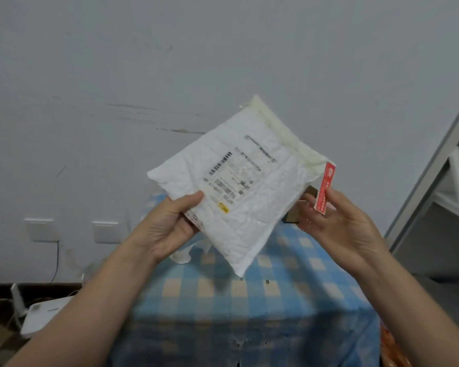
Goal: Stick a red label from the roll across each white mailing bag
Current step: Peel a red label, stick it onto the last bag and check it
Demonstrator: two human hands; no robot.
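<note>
A white crumpled plastic mailing bag is held up in the air, tilted like a diamond, above a desk covered with a blue and cream checked cloth. The left hand grips the bag's lower left edge, thumb on the front and fingers curled behind. A printed shipping slip with a barcode faces the camera. The right hand pinches a narrow red label strip between thumb and fingers, just beside the bag's right edge. The strip's upper end meets the bag's yellowish flap corner; whether it sticks there I cannot tell. Two white wall sockets sit low on the grey wall.
</note>
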